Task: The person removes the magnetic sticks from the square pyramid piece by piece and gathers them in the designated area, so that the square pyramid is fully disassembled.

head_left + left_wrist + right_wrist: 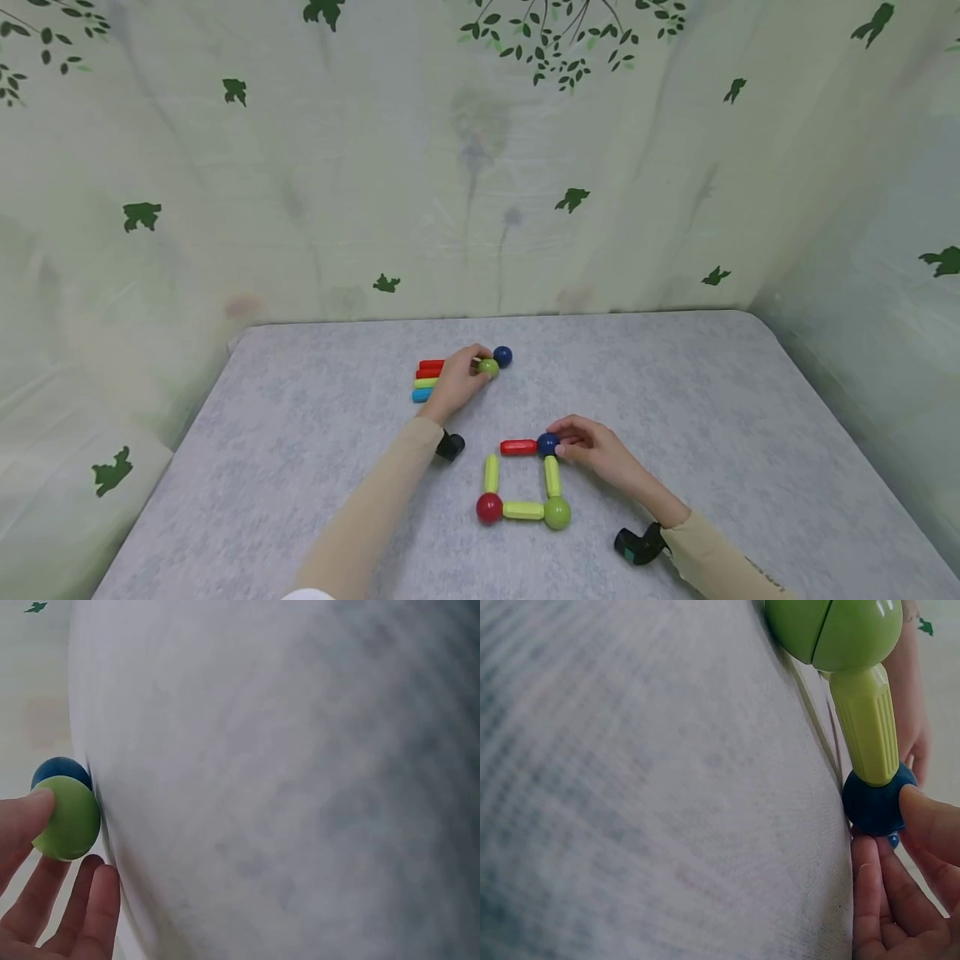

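At the back of the table my left hand [459,379] pinches a green ball [488,368]; the thumb [37,810] lies against its side in the left wrist view. Just behind that ball is a dark blue ball [502,357]. My right hand [600,454] holds another blue ball [548,444] between thumb and fingers, at the corner of a frame of rods and balls. From this ball a red rod [518,447] points left and a yellow-green rod [552,477] runs to a green corner ball [557,512]. A gap separates the red rod from the upright left rod [491,473].
A front yellow-green rod [523,510] joins the green corner ball to a red ball [490,508]. Loose red, yellow-green and blue rods [423,396] lie partly behind my left hand. Black wrist cameras [640,546] hang by both wrists. A patterned curtain [420,167] borders the grey table [300,417].
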`<state>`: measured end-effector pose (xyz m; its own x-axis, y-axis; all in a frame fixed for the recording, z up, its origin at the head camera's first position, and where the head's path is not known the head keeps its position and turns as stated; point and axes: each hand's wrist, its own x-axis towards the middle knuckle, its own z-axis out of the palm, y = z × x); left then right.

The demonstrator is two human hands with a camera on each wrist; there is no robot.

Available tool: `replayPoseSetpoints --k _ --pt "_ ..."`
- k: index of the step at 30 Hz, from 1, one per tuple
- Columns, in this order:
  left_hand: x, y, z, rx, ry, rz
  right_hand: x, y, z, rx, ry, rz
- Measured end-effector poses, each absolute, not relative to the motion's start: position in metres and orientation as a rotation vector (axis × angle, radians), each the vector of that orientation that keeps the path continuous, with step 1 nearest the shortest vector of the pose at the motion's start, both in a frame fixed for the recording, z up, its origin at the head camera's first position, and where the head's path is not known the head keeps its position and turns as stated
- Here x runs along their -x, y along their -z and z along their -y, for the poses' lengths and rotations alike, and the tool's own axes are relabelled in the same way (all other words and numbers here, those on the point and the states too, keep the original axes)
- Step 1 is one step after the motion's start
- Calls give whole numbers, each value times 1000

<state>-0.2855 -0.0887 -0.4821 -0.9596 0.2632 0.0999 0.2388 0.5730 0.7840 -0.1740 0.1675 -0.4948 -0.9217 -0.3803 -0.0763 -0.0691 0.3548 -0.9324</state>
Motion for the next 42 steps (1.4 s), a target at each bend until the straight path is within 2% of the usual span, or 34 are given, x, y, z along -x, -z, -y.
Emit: replayPoseSetpoints --k 14,20,30,42 --pt "283 479 90 -409 -1396 -2773 171 489 -165 416 1606 -2339" --pt "268 471 102 -482 -1490 -2748 166 476 -162 419 1599 -2332" --pt "230 457 121 -716 -1480 -2557 172 494 -167 390 1598 -2335" --pt "204 468 118 -825 -1339 -2350 172 494 -166 386 1597 -2334"
